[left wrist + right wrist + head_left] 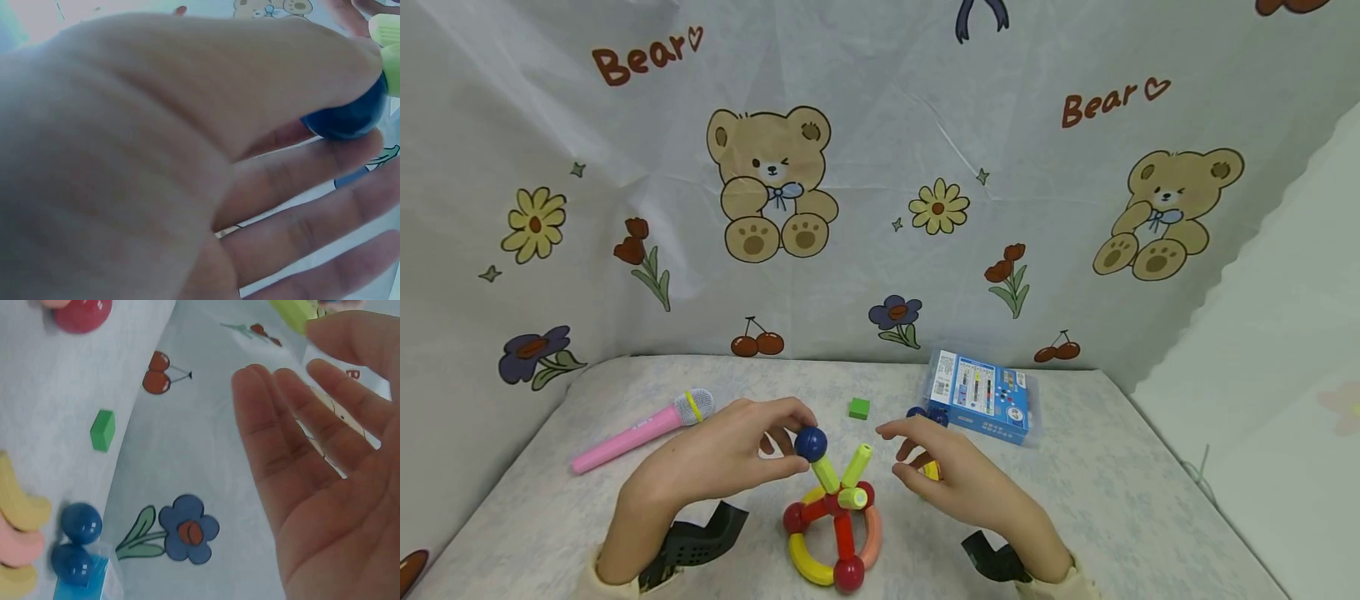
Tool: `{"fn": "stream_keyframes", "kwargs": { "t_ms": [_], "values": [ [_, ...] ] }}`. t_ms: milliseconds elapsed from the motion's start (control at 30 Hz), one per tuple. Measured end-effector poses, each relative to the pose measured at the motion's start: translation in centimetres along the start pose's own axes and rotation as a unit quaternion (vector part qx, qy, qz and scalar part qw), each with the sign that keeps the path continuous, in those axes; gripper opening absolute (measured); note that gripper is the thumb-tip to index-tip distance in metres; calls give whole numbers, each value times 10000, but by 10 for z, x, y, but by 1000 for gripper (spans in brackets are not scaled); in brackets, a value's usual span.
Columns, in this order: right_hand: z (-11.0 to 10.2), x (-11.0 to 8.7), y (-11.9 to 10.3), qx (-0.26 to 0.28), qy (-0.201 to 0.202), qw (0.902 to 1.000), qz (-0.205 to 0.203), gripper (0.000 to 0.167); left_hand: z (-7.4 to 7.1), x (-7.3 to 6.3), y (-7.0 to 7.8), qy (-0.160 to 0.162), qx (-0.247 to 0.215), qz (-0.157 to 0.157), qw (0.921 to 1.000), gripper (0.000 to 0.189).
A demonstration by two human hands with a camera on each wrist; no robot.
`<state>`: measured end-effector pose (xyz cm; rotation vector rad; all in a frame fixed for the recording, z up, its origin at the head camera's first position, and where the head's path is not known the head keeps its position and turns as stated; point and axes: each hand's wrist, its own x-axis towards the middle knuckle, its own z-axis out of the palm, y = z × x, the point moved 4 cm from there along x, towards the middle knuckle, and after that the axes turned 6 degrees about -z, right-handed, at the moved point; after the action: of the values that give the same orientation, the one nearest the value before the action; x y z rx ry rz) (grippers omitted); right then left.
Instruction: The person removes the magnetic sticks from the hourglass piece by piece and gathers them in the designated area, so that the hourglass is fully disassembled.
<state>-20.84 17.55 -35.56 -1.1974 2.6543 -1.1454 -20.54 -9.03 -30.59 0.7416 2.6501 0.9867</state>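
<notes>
My left hand [730, 450] pinches a glossy blue ball [810, 443] between thumb and fingers. That ball meets the upper end of a light green rod [825, 473], part of a magnetic-stick frame. Two more light green rods rise from the frame's middle. Below them, red rods [844, 535] run to red balls [849, 573], ringed by a yellow curved piece [808, 562] and a pink curved piece [872, 537]. To the right of the rods, my right hand [955, 467] hovers with fingers spread and nothing in them. In the left wrist view the thumb covers part of the blue ball [350, 119].
Behind my hands lie a pink microphone [632, 435], a small green block [859, 408] and a blue box [981, 396]. Two blue balls [81, 523] sit beside the box, near yellow and pink curved pieces [19, 540]. A bear-print cloth [865, 275] hangs at the back.
</notes>
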Motion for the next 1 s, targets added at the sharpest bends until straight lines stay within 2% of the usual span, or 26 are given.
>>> {"fn": "stream_keyframes", "kwargs": {
  "t_ms": [267,467,800,1000],
  "values": [
    [14,1,-21,547,-108,9971,-520,45,2,3,-1,-139,-55,272,9995,33],
    [16,2,-23,399,-69,9985,-377,50,3,5,-3,-172,-120,451,9988,34],
    [17,2,-21,452,-108,9986,-248,48,12,14,-12,-552,-589,725,9941,35],
    [14,1,-21,305,-213,9993,-45,56,17,21,-17,-554,-777,799,9922,34]
  ]
}}
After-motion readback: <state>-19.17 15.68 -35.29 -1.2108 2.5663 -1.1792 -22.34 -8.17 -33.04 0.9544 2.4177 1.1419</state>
